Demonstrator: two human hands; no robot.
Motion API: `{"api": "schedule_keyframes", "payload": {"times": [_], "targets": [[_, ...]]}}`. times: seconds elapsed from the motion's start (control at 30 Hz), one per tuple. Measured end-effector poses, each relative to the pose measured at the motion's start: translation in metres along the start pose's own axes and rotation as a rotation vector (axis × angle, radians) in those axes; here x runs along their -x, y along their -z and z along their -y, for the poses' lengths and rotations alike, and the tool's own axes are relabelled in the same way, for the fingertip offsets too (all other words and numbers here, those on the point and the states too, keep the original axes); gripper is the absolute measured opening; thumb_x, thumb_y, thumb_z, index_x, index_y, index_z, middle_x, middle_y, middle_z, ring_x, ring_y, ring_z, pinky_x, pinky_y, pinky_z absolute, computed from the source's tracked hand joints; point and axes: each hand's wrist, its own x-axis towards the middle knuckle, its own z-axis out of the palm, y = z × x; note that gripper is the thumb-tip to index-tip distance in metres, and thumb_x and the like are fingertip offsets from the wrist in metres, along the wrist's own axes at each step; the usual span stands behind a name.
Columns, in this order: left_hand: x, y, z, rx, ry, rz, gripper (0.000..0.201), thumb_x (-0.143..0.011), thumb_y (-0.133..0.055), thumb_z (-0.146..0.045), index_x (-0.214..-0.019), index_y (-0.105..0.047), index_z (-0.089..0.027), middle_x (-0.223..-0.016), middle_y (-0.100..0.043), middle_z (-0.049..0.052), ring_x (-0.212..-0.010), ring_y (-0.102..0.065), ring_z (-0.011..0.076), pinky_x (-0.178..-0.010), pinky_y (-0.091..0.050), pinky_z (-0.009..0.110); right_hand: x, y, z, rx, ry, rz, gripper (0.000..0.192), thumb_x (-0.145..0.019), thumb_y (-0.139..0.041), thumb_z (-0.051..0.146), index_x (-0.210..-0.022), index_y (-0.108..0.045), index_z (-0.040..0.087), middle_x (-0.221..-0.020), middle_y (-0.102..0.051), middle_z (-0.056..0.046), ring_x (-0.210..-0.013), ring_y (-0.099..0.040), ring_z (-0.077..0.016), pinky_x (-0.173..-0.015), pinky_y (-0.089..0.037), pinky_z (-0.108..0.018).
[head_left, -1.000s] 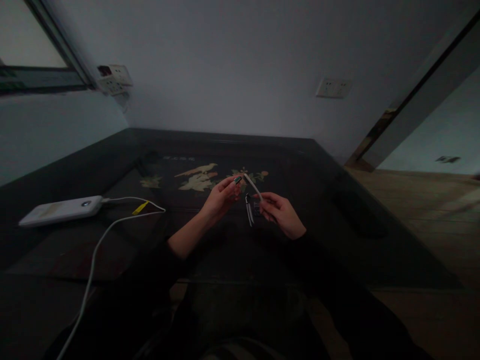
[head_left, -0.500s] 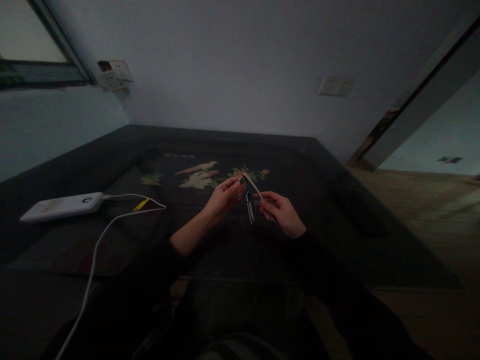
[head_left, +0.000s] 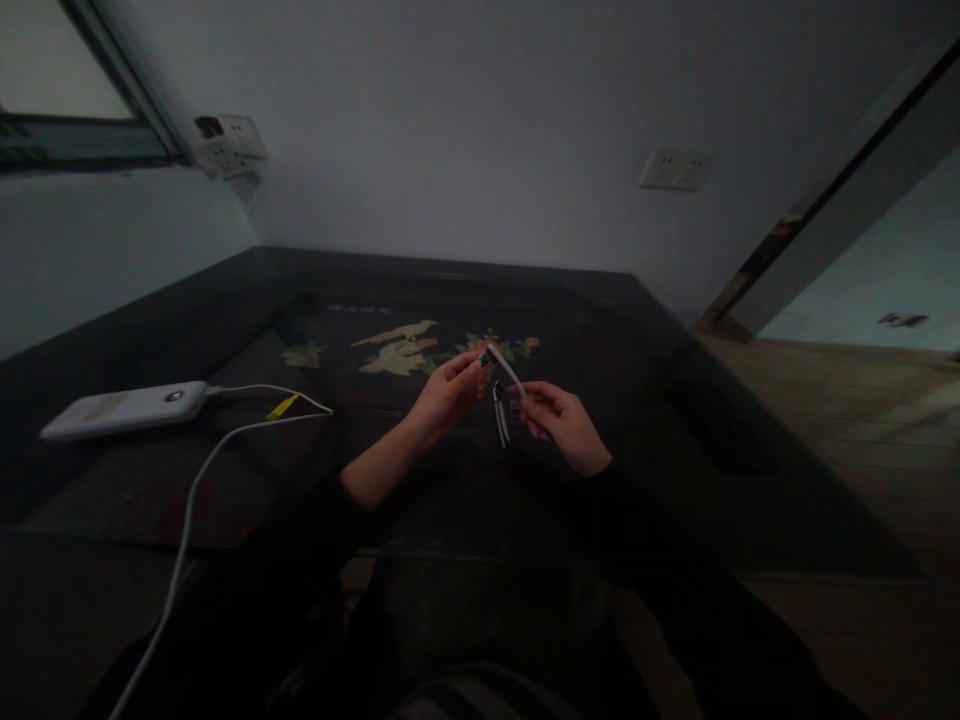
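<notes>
The left hand [head_left: 448, 398] pinches a small dark connector [head_left: 484, 359] between its fingertips, and this grip is closed firmly on it. The right hand [head_left: 559, 424] has its grip around a thin white cable [head_left: 508, 371], which rises toward the connector, while a loop of it hangs down between the two hands. Both hands are above the dark desk [head_left: 675, 420], near its painted bird and flower picture [head_left: 401, 352]. Far to the left on the desk lies a white power bank [head_left: 124, 408] with its own white wire [head_left: 217, 455] and a yellow tag [head_left: 283, 406].
</notes>
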Motion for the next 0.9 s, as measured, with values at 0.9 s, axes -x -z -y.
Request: {"api": "schedule_keyframes", "payload": {"times": [0.9], "targets": [[0.001, -0.002, 0.003, 0.002, 0.016, -0.040, 0.043, -0.058, -0.086, -0.030, -0.095, -0.070, -0.016, -0.075, -0.062, -0.002, -0.064, -0.053, 0.0058, -0.060, -0.041, 0.018, 0.006, -0.010, -0.004, 0.265, 0.122, -0.082, 0.046, -0.085, -0.058, 0.052, -0.109, -0.070, 0.014, -0.063, -0.053, 0.000, -0.048, -0.040, -0.0093, -0.044, -0.030, -0.024]]}}
